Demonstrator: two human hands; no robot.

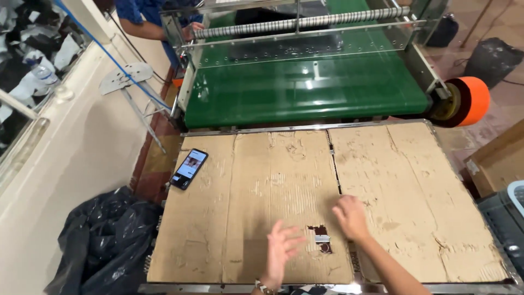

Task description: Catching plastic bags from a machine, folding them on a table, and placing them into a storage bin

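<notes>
Cardboard under open right hand

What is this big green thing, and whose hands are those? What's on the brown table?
This picture comes from a camera worn on a person's head, looking down. The two hands at the bottom are that person's own: the left hand and the right hand. Both are open and hold nothing. They hover over a table covered in worn brown cardboard. Between them is a small torn hole in the cardboard. A phone with a lit screen lies at the left. Behind the table is a machine with a wide green belt and an orange roll at its side. Another person's arm reaches in at the far end. A black bag sits on the floor.
</notes>
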